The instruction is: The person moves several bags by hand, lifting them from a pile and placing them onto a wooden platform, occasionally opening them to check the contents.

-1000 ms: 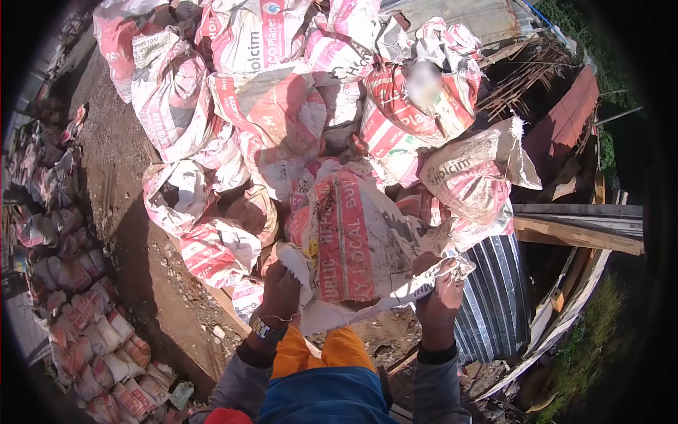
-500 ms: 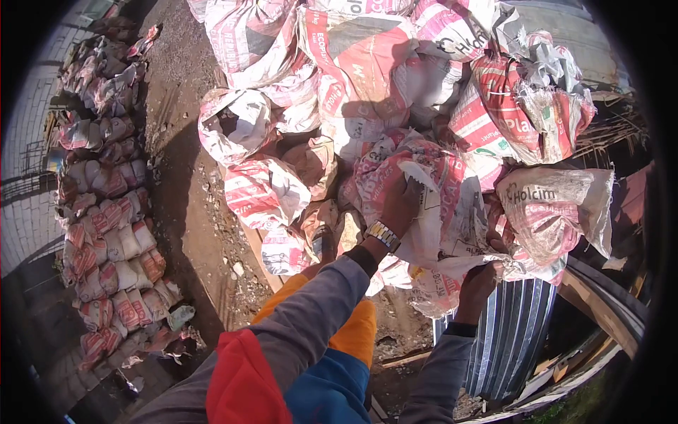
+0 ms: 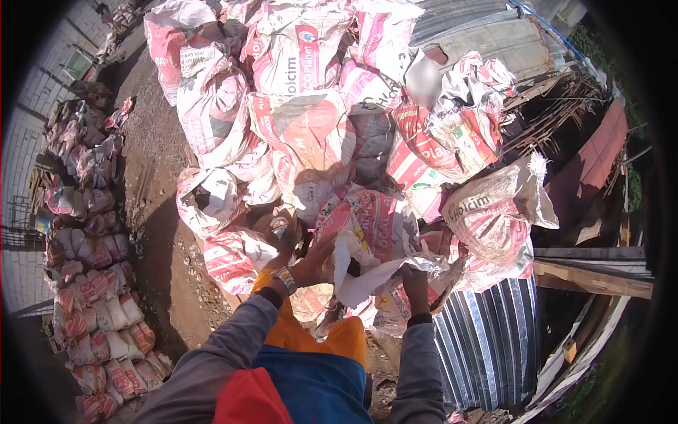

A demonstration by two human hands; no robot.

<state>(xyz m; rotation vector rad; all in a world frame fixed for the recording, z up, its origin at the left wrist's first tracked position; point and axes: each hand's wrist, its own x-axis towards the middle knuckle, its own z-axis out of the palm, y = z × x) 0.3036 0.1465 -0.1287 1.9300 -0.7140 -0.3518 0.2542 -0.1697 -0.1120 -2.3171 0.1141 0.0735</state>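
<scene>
A red-and-white printed woven cement sack (image 3: pixel 378 226) lies in front of me among other filled sacks, its loose mouth turned towards me and gaping. My right hand (image 3: pixel 415 286) is closed round the right part of its pale rim. At the left side of the mouth, my left hand (image 3: pixel 314 265), with a metal watch (image 3: pixel 286 279) on the wrist, has its fingers curled on the sack's edge; the fingertips are partly hidden. A dark gap shows inside the mouth between both hands. Just right of it leans a dirty sack (image 3: pixel 487 215) marked Holcim.
More filled sacks (image 3: pixel 304 141) are heaped beyond. Corrugated metal sheet (image 3: pixel 491 346) stands at lower right, beside wooden planks (image 3: pixel 593 279). A long row of stacked sacks (image 3: pixel 106 304) runs along the left, across a dirt path (image 3: pixel 159 233). My orange-trousered leg is close to the heap.
My left hand has moved from the top of the sack down and left to its near edge. The sack's mouth now gapes wider. My right hand still grips the rim, and the view has shifted.
</scene>
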